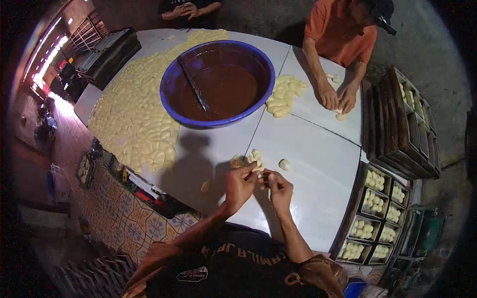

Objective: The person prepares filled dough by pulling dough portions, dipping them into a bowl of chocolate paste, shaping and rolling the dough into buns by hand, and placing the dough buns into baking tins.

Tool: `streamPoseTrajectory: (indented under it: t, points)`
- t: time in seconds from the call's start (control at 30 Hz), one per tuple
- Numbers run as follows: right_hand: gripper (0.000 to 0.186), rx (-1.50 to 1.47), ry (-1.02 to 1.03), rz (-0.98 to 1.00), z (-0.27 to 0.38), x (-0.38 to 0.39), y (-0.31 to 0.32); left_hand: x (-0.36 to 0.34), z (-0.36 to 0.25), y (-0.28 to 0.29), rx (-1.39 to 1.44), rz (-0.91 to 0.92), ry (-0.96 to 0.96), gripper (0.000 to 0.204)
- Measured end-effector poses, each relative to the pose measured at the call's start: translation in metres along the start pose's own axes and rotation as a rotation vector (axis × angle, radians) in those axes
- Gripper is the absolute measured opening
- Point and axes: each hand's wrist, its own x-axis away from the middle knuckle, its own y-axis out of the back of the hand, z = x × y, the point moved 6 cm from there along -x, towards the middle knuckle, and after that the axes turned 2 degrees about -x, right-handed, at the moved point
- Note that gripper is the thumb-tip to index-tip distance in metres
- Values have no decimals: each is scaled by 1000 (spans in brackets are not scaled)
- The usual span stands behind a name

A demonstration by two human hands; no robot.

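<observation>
Over the near part of the white tabletop, my left hand [239,187] and my right hand [280,192] meet with pinched fingertips. Between them shows a small pale bit of dough [259,174], mostly hidden by the fingers. Just beyond my left fingertips lies a little cluster of pale dough pieces [256,155]. A single round dough piece [284,164] rests apart from it, beyond my right hand. Brown smears [205,186] mark the table left of my left hand.
A blue basin [168,102] of brown filling, a dark stick leaning in it, stands mid-table. Many flattened dough pieces [134,114] cover the left side. Trays of dough [365,211] and stacked trays [392,124] sit at right. A co-worker in orange [338,35] handles dough opposite; another person's hands [186,10] show behind.
</observation>
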Motion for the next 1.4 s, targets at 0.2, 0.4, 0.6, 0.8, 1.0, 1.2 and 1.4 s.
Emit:
streamPoseTrajectory:
  t: [0.2,0.4,0.6,0.8,1.0,1.2,1.4]
  points:
    - [21,381,119,154,17,14,13,16,22,-11,361,355,178,15]
    - [17,551,396,301,39,38,19,43,25,-24,1167,562,712,31]
    - [15,251,277,201,24,34,37,52,-21,-17,682,598,287,31]
    - [14,203,244,0,30,40,28,56,-3,-24,714,524,260,23]
    - [14,507,369,115,23,42,26,57,14,-33,682,413,360,31]
    - [42,196,-79,149,-13,35,30,60,-11,-22,361,350,-266,66]
    - [33,315,-32,189,4,3,40,53,-7,-5,518,225,-223,71]
